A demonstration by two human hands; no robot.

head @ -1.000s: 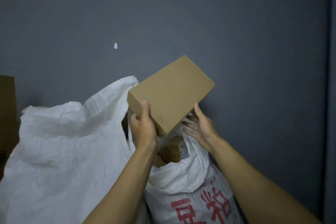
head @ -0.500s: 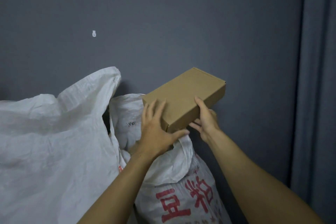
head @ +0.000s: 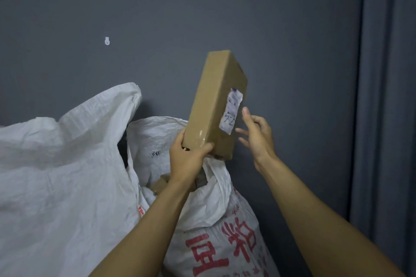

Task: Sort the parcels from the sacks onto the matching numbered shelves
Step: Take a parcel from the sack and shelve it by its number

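Dark grey wall (head: 247, 18) behind; the left hand (head: 186, 159) grips the upright cardboard parcel (head: 211, 105) by its bottom end above the printed sack (head: 216, 220), while the right hand (head: 258, 137), fingers loosely spread, hovers beside its white label (head: 231, 112).

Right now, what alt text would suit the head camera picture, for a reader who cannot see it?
A person's left hand grips the lower end of a brown cardboard parcel held on end, its white handwritten label close beside the open right hand. Below stand a plain white sack and a red-lettered sack, against a dark grey wall.
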